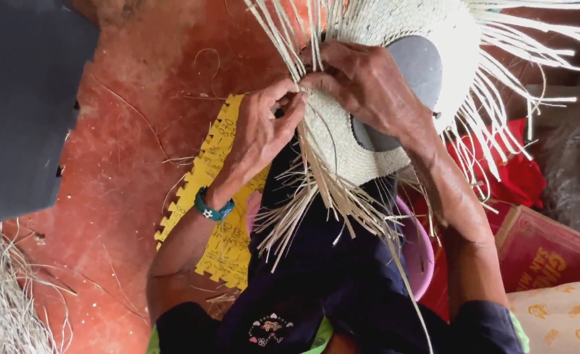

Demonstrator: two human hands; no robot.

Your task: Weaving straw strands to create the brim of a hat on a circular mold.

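A half-woven pale straw hat [342, 141] lies on my lap, loose straw strands fanning out from its edge. A smooth grey stone [413, 78] rests on top of the weave. My left hand [260, 134], with a teal band at the wrist, pinches straw strands at the hat's left edge. My right hand [368, 82] lies across the weave in front of the stone, its fingers closed on strands right beside the left fingertips. Both hands meet at the same spot on the rim.
Red-orange floor [132, 151] spreads to the left. A yellow foam puzzle mat [221, 242] with handwriting lies under my left arm. A pink plastic bowl [421, 252], red cloth [519, 177], a red box [552, 255] and a straw pile [4, 308] surround me.
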